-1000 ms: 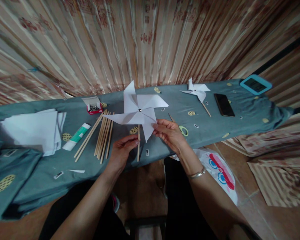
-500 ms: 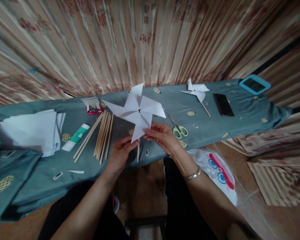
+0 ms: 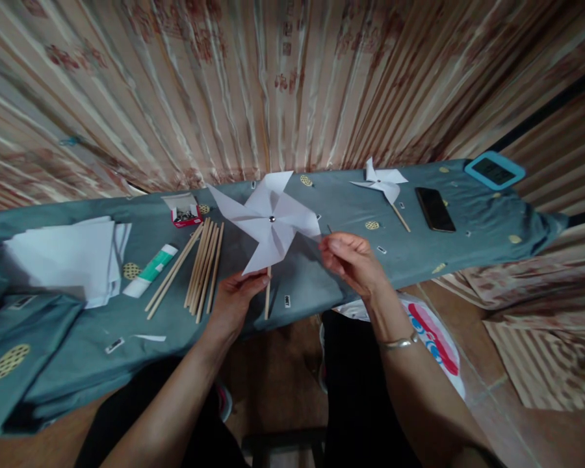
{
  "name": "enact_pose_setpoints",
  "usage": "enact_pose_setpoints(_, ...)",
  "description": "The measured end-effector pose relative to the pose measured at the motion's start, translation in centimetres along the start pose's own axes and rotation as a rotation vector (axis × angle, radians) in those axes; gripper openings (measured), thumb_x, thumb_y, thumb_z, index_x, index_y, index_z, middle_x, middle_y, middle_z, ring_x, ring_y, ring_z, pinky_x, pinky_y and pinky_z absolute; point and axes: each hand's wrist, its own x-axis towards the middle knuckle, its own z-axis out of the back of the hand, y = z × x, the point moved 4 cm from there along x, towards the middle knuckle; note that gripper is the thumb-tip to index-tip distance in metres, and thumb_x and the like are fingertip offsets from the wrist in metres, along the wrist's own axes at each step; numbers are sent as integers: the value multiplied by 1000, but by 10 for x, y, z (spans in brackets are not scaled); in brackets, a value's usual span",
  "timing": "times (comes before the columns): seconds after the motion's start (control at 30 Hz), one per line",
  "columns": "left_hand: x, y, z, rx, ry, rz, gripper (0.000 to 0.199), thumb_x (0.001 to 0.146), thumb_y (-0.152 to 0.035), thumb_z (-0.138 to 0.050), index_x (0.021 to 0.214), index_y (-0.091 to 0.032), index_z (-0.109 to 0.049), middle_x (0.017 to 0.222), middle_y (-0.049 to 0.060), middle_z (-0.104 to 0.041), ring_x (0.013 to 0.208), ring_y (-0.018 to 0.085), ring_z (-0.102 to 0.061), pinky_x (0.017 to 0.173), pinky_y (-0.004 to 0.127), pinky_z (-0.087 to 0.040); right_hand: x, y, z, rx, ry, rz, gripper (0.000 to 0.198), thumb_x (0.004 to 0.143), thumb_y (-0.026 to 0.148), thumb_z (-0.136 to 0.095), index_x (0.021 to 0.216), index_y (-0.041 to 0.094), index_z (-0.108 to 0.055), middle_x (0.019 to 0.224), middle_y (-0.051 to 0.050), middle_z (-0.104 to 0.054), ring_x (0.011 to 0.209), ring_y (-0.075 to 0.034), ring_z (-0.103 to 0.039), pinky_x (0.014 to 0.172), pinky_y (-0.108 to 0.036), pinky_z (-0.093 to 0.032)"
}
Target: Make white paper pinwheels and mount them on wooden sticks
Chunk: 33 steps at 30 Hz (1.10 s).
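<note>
A white paper pinwheel with a silver pin at its centre is held up over the table on a thin wooden stick. My left hand is closed at the stick, just under the lower blade. At the tip of the right-hand blade, the fingers of my right hand are pinched together on the paper's edge. Behind the right hand the scissors are almost wholly hidden. To the left lie several loose wooden sticks and a small red box of metal pins.
A second pinwheel lies at the back right, beside a black phone and a blue digital clock. White paper sheets and a green-and-white glue stick are on the left. Below the table's front edge sits a white plastic bag.
My right hand has moved from the lower blade out to the right blade's tip, now covering the scissors. The pinwheel's blades have turned a little clockwise. My left hand stays by the stick.
</note>
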Motion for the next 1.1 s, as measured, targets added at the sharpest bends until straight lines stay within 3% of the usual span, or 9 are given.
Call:
enact_pose_setpoints(0.1,-1,0,0,23,8,1,31,50,-34,-91,75,-19,-78,81,5,-77,80,19,-67,89,35,-49,7,5,19,77,-246,148,27,58,41,-86,71,22,-73,58,3,-66,44,-5,-38,42,-20,-27)
enact_pose_setpoints(0.2,-2,-1,0,44,15,11,31,50,-34,-91,75,-20,-79,80,5,-77,79,19,-67,88,35,-50,13,2,25,55,-387,234,27,54,35,-89,75,24,-75,69,2,-71,59,-8,-55,55,-21,-43)
enact_pose_setpoints(0.33,-1,-2,-1,71,18,15,34,46,-36,-91,73,-20,-78,79,5,-77,79,19,-67,89,35,-50,18,-7,19,-9,-349,217,30,53,35,-89,78,24,-76,74,1,-74,69,-11,-63,69,-26,-50)
enact_pose_setpoints(0.57,-2,-6,-2,56,7,18,34,46,-36,-91,74,-21,-79,75,3,-75,72,16,-65,85,33,-50,17,-14,11,-12,-308,121,28,51,31,-89,75,21,-77,64,2,-71,56,-8,-55,56,-23,-43)
enact_pose_setpoints(0.83,0,-6,0,57,-20,-15,34,48,-35,-91,76,-20,-78,76,3,-75,70,16,-65,78,31,-51,12,-20,-2,60,-249,36,29,51,31,-90,75,21,-77,63,2,-72,54,-8,-58,54,-21,-45)
enact_pose_setpoints(1.1,1,-3,1,3,-25,-6,37,47,-35,-92,77,-20,-78,76,2,-75,72,14,-64,82,29,-49,8,-29,-24,145,-176,-89,37,44,32,-93,73,19,-74,63,3,-72,51,-8,-60,52,-20,-47)
